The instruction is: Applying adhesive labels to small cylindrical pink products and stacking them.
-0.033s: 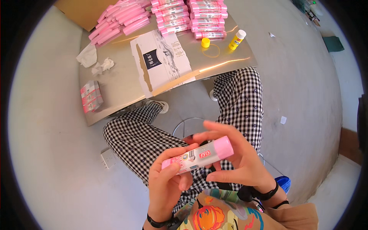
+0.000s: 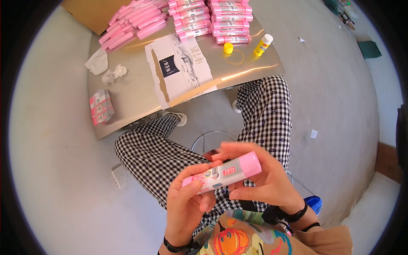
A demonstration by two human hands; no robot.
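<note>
A pink and silver glue stick (image 2: pixel 224 173) lies slantwise across my lap, its plain pink end up and to the right. My left hand (image 2: pixel 187 202) grips its lower left end, thumb on the front and fingers wrapped from above and below. Around the other end is my right hand (image 2: pixel 272 180), its fingers stretched out behind the stick and its thumb apart below. Those right fingers are partly hidden by the stick, and I see no firm hold from them.
Stacked glue sticks (image 2: pixel 232 21) and piled pink tubes (image 2: pixel 138 21) fill the metal table's far side. Nearer are printed cardboard (image 2: pixel 191 63), a wooden strip (image 2: pixel 197 92), a yellow cap (image 2: pixel 228 48), a yellow glue stick (image 2: pixel 262 46), crumpled tissue (image 2: pixel 120 70) and small boxes (image 2: pixel 101 107).
The glue stick and my left hand have shifted slightly to the right. My right fingers have moved a little lower and to the left, closer to the stick.
</note>
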